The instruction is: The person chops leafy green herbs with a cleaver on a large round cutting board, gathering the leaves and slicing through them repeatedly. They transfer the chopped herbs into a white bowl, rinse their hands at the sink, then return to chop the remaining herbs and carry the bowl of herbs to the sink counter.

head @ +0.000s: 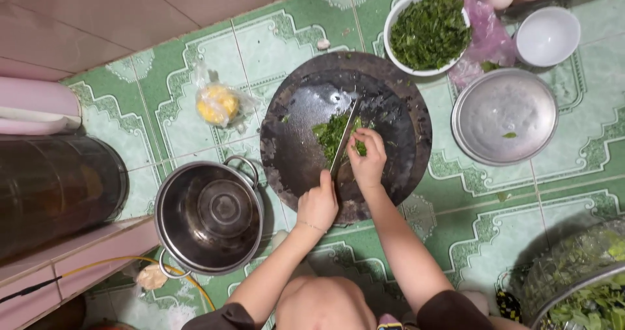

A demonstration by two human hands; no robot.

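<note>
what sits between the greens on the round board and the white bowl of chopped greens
Nothing visible does: between the greens and the white bowl lies only bare, dark chopping board and a strip of green tile.

Home kitchen, seemingly: chopping board [293,141], pot [208,216].

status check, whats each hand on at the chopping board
Left hand gripping knife, blade down in greens. Right hand pinning greens on round dark board. Nothing in the way.
</note>
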